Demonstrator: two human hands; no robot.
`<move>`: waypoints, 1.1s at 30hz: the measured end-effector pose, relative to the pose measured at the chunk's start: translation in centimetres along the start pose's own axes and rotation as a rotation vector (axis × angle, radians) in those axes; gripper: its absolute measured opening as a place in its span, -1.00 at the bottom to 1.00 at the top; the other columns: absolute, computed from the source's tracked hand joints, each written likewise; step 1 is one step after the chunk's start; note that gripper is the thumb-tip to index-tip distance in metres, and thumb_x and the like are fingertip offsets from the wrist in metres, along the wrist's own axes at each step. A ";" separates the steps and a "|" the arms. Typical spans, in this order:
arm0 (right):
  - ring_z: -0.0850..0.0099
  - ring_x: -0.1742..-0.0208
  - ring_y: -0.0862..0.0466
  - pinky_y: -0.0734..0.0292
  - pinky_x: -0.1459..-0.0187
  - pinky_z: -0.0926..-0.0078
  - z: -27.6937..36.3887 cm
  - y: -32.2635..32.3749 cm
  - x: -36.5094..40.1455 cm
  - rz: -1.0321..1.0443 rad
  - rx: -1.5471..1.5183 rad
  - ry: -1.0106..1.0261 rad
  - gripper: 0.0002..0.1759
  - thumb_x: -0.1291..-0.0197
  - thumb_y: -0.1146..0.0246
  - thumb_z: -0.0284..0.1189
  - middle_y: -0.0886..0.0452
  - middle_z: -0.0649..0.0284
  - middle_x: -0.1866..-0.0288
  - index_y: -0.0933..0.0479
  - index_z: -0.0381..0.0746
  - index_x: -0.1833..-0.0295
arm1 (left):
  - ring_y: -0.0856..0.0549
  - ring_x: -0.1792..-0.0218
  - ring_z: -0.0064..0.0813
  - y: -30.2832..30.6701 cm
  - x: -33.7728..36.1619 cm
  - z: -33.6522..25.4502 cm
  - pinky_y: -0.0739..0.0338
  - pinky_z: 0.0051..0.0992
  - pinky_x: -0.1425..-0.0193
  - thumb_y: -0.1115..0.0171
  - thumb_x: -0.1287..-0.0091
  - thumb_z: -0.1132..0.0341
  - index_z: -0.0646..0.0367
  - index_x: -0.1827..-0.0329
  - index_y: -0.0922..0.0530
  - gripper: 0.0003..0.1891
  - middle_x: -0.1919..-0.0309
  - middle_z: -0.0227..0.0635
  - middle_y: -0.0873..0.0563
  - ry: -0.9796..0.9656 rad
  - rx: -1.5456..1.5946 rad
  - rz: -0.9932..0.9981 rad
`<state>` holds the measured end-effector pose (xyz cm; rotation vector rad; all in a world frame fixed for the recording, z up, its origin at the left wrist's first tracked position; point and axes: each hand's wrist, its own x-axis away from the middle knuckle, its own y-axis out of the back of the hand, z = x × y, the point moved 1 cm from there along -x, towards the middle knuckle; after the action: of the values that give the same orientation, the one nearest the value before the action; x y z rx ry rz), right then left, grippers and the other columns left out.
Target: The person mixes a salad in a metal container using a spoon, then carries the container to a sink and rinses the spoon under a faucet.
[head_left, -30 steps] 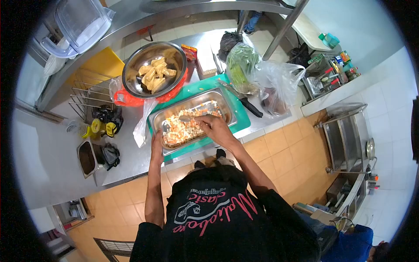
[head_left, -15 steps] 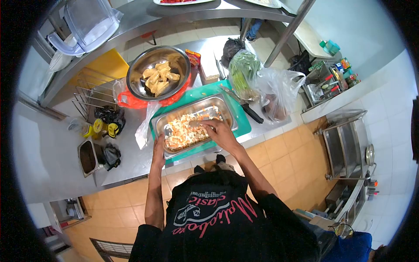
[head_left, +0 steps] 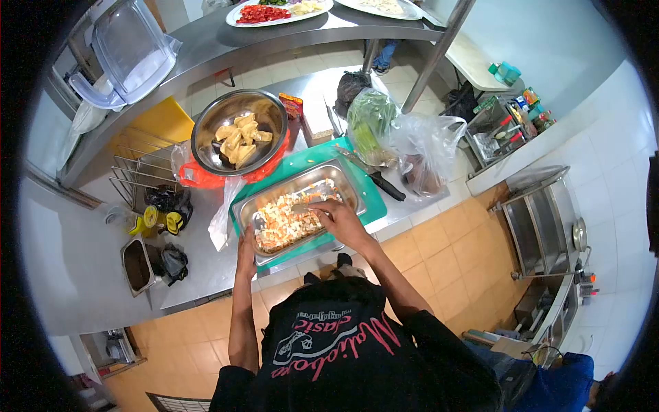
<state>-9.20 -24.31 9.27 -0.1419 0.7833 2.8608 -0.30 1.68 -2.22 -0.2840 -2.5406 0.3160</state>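
Observation:
A steel tray [head_left: 351, 184] of chopped orange and white food [head_left: 278, 223] rests on a green cutting board [head_left: 374, 199]. My left hand [head_left: 247, 251] grips the tray's left edge, its fingers partly hidden by the rim. Over the food, my right hand [head_left: 336, 218] holds a spoon [head_left: 300, 207] with its fingers closed round the handle. Behind the tray, a steel bowl [head_left: 206, 123] holds pale yellow pieces [head_left: 240, 137]. A knife [head_left: 386, 184] with a black handle lies on the board's right side.
Bagged green vegetables [head_left: 371, 123] and a clear plastic bag [head_left: 429, 154] stand to the right. A wire rack [head_left: 137, 165] and yellow-lidded jars [head_left: 151, 217] are at the left. Plates of chopped food [head_left: 264, 14] sit on the upper shelf [head_left: 309, 34]. Another person's blue clothing [head_left: 570, 381] shows lower right.
The view has tilted, showing more of the upper shelf. My right hand has moved the spoon slightly left over the food. My left hand still holds the tray's edge.

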 end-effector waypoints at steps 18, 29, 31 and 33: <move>0.22 0.34 -0.69 -0.55 0.30 0.35 -4.3 2.5 -1.4 -0.273 0.145 -0.112 -0.74 -0.32 -0.14 -0.42 -0.68 0.01 0.23 -0.59 -0.35 0.02 | -0.38 -0.32 -0.34 0.8 -0.1 0.7 -0.24 -0.44 -0.38 -0.02 -0.42 -0.15 0.34 -0.46 -0.14 -0.21 -0.33 -0.08 -0.38 -0.057 -0.079 -0.025; 0.11 0.13 -0.64 -0.53 0.12 0.34 0.0 -2.5 -2.5 0.085 0.195 0.110 -0.77 -0.28 -0.15 -0.53 -0.66 0.05 0.11 -0.61 -0.25 -0.01 | -0.26 -0.42 -0.18 2.1 -1.5 2.3 -0.09 -0.37 -0.47 0.06 -0.34 -0.33 0.33 -0.48 -0.11 -0.07 -0.41 0.05 -0.25 -0.014 -0.198 -0.030; 0.11 0.17 -0.64 -0.52 0.16 0.32 0.7 -1.7 -2.6 0.075 0.222 0.198 -0.78 -0.29 -0.16 -0.51 -0.65 0.06 0.13 -0.61 -0.27 0.00 | -0.27 -0.41 -0.18 1.7 -1.4 2.4 -0.11 -0.36 -0.47 0.06 -0.34 -0.33 0.34 -0.48 -0.12 -0.08 -0.41 0.05 -0.26 0.026 -0.155 -0.021; 0.07 0.10 -0.64 -0.53 0.06 0.19 2.0 -0.3 -2.5 0.128 0.269 0.044 -0.75 -0.33 -0.11 -0.41 -0.63 0.06 0.06 -0.60 -0.25 -0.01 | -0.30 -0.40 -0.18 1.7 -1.0 1.9 -0.13 -0.34 -0.45 0.05 -0.34 -0.32 0.32 -0.48 -0.11 -0.08 -0.39 0.05 -0.29 -0.061 -0.194 -0.012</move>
<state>-6.79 -23.40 11.15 -0.1231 1.2174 2.8405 -0.33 2.68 -4.75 -0.3373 -2.6360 0.0742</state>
